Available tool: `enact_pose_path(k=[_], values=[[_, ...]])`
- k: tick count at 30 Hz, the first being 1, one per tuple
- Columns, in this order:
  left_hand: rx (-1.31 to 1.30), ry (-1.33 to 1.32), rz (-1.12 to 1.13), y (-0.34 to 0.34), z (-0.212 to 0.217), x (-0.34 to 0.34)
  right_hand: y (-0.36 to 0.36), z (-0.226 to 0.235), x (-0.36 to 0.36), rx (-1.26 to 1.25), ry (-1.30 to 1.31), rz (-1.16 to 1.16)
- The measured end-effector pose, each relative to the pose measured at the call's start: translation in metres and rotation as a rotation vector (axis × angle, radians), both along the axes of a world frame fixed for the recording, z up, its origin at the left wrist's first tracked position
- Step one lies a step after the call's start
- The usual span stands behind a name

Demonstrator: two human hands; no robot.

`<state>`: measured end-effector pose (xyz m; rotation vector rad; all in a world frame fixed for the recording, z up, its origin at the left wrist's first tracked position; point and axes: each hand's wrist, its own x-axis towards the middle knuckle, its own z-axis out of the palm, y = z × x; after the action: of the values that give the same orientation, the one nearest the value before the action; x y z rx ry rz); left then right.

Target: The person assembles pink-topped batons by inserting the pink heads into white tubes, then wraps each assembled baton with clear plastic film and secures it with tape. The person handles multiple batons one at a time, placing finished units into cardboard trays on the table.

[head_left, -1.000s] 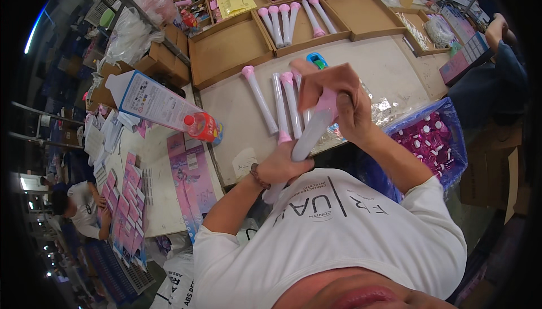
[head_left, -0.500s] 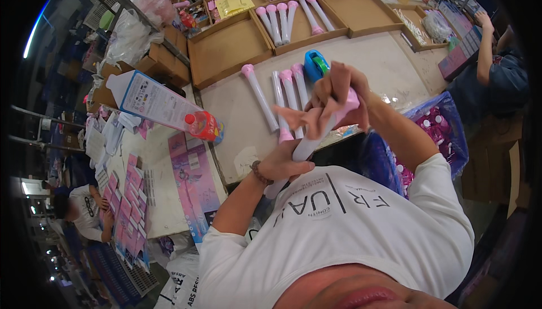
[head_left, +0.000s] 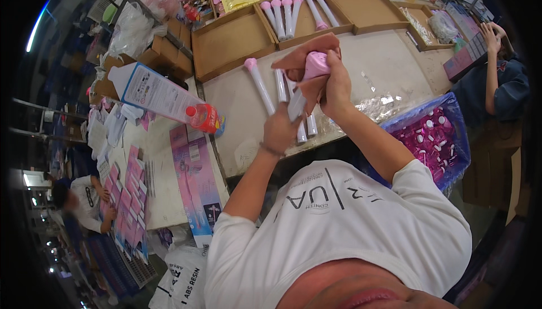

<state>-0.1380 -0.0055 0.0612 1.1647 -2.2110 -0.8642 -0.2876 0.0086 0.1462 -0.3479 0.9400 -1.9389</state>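
Looking down from the head view, I see the person hold a wand with a pink knob and a white tube above the near part of the counter, slanting between the two hands. The left hand is blurred, but its grip looks closed round the lower tube, whose end I cannot see. The right hand has its grip clenched on a brown cloth, which wraps loosely about the knob with flaps sticking out. Just behind the hands, more wands lie on the counter, one at the left in plain sight, others partly covered. To my mind the smooth tube could slide or twist out of the left grip if the cloth drags hard on the knob. A loose flap might also snag a neighbouring wand, and round tubes like those could roll off the counter's near edge. The red-capped bottle stands near the left forearm, beside a tall carton, so a wide swing of that elbow might tip it. On the right, a blue-lined bin of magenta parts sits near the right forearm; a wand dropped there would get mixed in.
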Motion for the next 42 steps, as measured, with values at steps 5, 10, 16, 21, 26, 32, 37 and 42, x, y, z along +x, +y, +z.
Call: enact_pose_path(k=[5, 10, 16, 21, 26, 32, 37, 42], values=[[0.978, 0.139, -0.326, 0.022, 0.0, 0.028, -0.018, -0.005, -0.04, 0.039, -0.091, 0.007], [0.291, 0.026, -0.033, 0.029, -0.016, 0.004, -0.029, -0.019, -0.037, -0.196, 0.06, -0.164], [0.138, -0.1, 0.122, 0.029, -0.018, -0.015, -0.04, -0.014, -0.032, -0.417, 0.297, -0.042], [0.094, -0.006, 0.05, 0.034, -0.005, -0.021, -0.032, -0.006, -0.024, -0.308, 0.249, 0.12], [0.861, 0.341, -0.339, 0.033, 0.01, -0.01, -0.009, -0.003, -0.021, -0.319, 0.089, 0.552], [1.257, 0.946, -0.705, 0.018, 0.001, 0.001, 0.021, -0.021, 0.011, -0.344, 0.137, 0.84], [0.202, 0.265, -0.348, 0.006, -0.006, 0.0, 0.018, 0.007, -0.006, -0.164, 0.31, 0.437], [0.205, -0.056, 0.046, 0.022, -0.009, -0.013, -0.002, 0.022, -0.024, -0.178, 0.265, 0.371]])
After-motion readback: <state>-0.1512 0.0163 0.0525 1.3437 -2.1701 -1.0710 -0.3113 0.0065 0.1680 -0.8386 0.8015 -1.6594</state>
